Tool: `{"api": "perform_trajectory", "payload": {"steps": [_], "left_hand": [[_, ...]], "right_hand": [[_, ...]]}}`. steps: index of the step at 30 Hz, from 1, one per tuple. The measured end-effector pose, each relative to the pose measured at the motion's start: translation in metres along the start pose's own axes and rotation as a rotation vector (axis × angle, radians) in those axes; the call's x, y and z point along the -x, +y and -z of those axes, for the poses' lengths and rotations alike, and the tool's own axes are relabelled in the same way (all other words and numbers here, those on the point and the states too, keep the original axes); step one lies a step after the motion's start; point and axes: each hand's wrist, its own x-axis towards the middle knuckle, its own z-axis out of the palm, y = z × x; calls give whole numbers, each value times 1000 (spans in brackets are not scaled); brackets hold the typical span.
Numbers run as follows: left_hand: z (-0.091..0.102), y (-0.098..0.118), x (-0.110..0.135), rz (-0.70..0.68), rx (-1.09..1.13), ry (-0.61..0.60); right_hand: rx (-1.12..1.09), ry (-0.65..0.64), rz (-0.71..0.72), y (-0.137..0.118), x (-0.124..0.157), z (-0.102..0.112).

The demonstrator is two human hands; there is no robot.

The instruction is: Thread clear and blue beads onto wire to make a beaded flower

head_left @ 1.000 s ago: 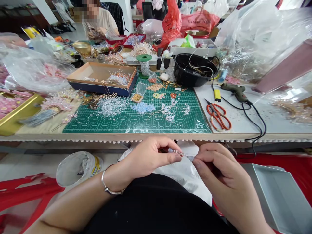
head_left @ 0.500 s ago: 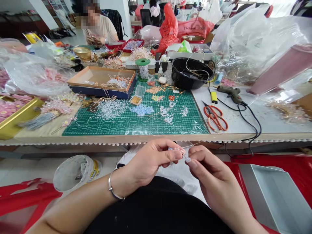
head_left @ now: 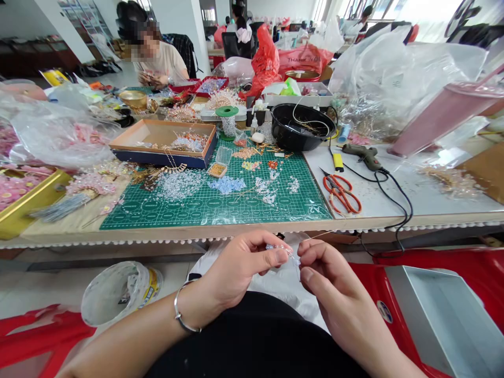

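Note:
Over my lap, my left hand (head_left: 252,262) pinches a small beaded wire ornament (head_left: 281,249) between thumb and fingers. Clear and pale blue pieces show along it, partly covered by the fingertips. Close against its right end is my right hand (head_left: 334,283), fingers curled and thumb near the forefinger; what lies between them is too small to make out. A fine wire sticks out past the right fingers toward the table edge. Beyond the hands, a green cutting mat (head_left: 189,212) carries blue flower pieces (head_left: 226,184), clear beads (head_left: 179,185) and a small box of gold beads (head_left: 217,169).
Orange-handled scissors (head_left: 342,193) and a glue gun (head_left: 363,156) with its cord lie on the right. A black bowl (head_left: 301,137), a shallow box (head_left: 161,152) and a wire spool (head_left: 227,123) stand behind. A bucket (head_left: 114,294) is below left. Another person (head_left: 161,60) sits opposite.
My right fingertips have loosened from the pale blue piece at the ornament's end and parted slightly. The left hand keeps its pinch. The view has tilted up and shifted a little right.

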Motion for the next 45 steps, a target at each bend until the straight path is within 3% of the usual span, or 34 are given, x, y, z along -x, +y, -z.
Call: {"api": "perform_trajectory", "payload": {"steps": [3,11,23,33,45], "left_hand": [[0,-1,0,4,-7,4],[2,-1,0,-8,-77,2],[2,1,0,18,0,43],[1,-2,-2,31,-46,11],[0,-1,-3,41,-62,13]], "right_hand": [[-48,-35,-54,-5,-1,-2],[-73,-30,-37,-7,-1,-2],[145,26,103,3,8,2],[257,48,189,2,7,2],[165,12,110,-1,2,-2]]}}
